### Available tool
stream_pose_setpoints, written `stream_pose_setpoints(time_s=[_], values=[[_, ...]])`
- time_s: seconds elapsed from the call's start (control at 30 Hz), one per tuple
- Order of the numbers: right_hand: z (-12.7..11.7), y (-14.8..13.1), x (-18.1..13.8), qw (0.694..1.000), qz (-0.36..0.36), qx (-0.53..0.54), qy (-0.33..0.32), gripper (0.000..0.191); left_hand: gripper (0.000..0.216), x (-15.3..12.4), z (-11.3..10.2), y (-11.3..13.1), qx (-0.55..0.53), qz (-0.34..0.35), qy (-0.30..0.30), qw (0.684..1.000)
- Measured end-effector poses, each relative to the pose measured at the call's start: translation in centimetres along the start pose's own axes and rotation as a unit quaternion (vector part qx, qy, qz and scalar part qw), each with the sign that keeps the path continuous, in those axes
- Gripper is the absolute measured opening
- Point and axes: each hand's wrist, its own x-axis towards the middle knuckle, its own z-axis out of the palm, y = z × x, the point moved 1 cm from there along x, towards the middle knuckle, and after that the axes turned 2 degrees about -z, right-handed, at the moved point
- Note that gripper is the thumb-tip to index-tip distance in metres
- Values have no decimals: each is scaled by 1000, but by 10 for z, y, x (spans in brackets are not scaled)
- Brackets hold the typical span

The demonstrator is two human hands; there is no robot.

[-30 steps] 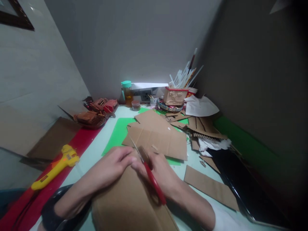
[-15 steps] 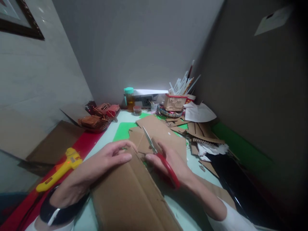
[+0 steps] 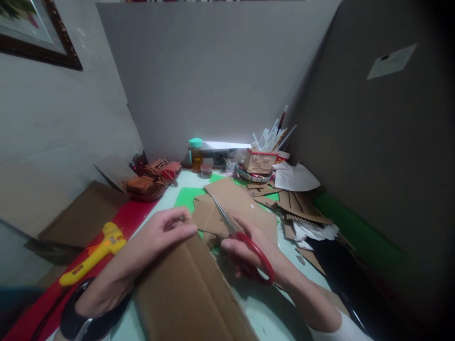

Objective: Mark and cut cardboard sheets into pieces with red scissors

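My right hand point(image 3: 249, 244) grips red-handled scissors point(image 3: 245, 241), whose metal blades point up and left over flat cardboard pieces point(image 3: 236, 206). My left hand point(image 3: 161, 232) rests with its fingers curled on the far edge of a large brown cardboard sheet point(image 3: 188, 293) that runs toward me. A dark watch sits on my left wrist. The scissors are just right of that sheet's far edge.
A yellow glue gun point(image 3: 94, 253) lies on a red strip at left. Brown model cars point(image 3: 149, 180) sit at the back left. A green-capped bottle point(image 3: 195, 154), a box of sticks point(image 3: 261, 158), white paper and cardboard scraps point(image 3: 302, 203) crowd the back and right. Grey walls close in.
My right hand has drawn the scissors away from the large sheet and to the right. The camera has tilted up, so everything sits lower in view.
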Motion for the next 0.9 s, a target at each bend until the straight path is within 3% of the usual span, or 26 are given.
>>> stream_pose_setpoints(time_s=[0.17, 0.37, 0.67, 0.77, 0.9], values=[[0, 12, 3, 998, -34, 50, -34, 72, 40, 0, -3, 2, 69, 11, 20, 997], [4, 14, -2, 989, 30, 114, -86, 81, 42, 7, -11, -4, 115, 12, 61, 991], [13, 1, -9, 999, -9, -32, -26, 74, 37, 7, -13, -12, 123, 2, 123, 985], [13, 3, -7, 1000, -13, 14, 3, 77, 30, 8, -13, -8, 126, 25, 190, 973], [6, 4, -1, 990, -80, 97, 60, 59, 42, 3, -17, 4, 98, 52, 344, 932]])
